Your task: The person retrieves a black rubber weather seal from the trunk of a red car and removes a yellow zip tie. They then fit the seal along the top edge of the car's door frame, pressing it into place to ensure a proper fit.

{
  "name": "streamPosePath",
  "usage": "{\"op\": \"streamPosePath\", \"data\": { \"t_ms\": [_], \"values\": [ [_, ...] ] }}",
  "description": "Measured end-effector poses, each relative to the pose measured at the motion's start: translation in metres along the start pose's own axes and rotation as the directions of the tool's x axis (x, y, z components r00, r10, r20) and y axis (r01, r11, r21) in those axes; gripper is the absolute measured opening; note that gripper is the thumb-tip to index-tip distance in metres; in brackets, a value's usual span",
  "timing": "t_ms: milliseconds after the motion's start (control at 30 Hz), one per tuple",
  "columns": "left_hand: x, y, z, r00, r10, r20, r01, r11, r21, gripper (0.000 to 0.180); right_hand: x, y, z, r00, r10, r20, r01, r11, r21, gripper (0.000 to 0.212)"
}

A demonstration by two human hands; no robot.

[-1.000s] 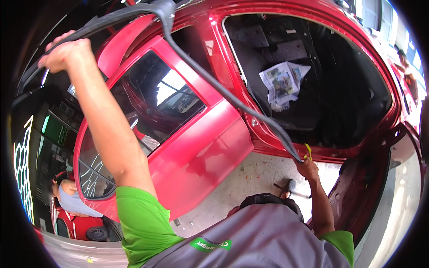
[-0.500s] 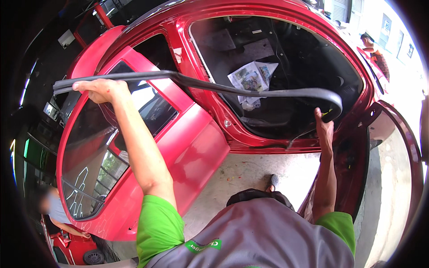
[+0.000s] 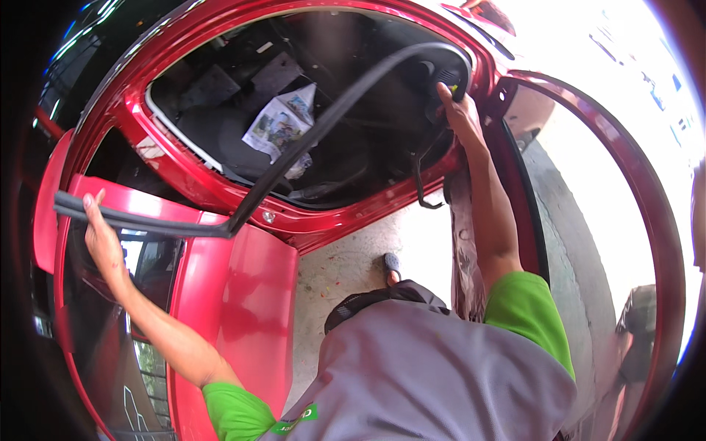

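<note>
A long black rubber door seal [image 3: 294, 153] stretches between my two hands, in front of the red car's open doorway. Near one end of it, my left hand [image 3: 104, 239] is closed around the strip, over the open door on the left. My right hand [image 3: 462, 116] grips the seal's other part at the doorway's upper right corner, where the strip curves over in a loop. From there a loose tail hangs down beside the sill. Between the hands, the strip slopes down leftward and kinks sharply above the left door.
The left red door [image 3: 257, 294] stands open, and another open door [image 3: 665, 220] is on the right. Printed paper sheets [image 3: 283, 125] lie inside the bare dark cabin. The red sill [image 3: 323, 220] runs along the doorway above the concrete floor [image 3: 323, 294].
The view has swung right. My left hand has dropped lower, and the right is higher in the view. The seal, nearly level before, now slants and bends sharply.
</note>
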State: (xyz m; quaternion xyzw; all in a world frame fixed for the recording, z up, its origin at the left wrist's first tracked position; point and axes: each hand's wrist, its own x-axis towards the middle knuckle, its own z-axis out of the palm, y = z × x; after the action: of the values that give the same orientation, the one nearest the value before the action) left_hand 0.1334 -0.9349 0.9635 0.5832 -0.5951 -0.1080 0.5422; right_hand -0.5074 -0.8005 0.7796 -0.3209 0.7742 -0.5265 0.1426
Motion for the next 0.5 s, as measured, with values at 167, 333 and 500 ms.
{"op": "streamPosePath", "data": {
  "t_ms": [167, 333, 500],
  "values": [
    [-0.028, 0.003, -0.014, 0.98, -0.195, 0.037, 0.199, 0.957, -0.211, 0.065, 0.047, 0.037, -0.018, 0.975, -0.191, -0.109, 0.137, 0.915, -0.38, 0.064],
    [-0.062, -0.006, -0.046, 0.974, -0.112, 0.199, 0.178, 0.919, -0.353, 0.058, 0.051, 0.017, -0.029, 0.97, -0.195, -0.145, 0.111, 0.885, -0.451, 0.066],
    [-0.081, -0.047, -0.064, 0.982, 0.044, 0.186, 0.104, 0.695, -0.712, 0.047, 0.073, 0.008, -0.029, 0.919, -0.377, -0.119, 0.281, 0.834, -0.474, 0.072]
  ]
}}
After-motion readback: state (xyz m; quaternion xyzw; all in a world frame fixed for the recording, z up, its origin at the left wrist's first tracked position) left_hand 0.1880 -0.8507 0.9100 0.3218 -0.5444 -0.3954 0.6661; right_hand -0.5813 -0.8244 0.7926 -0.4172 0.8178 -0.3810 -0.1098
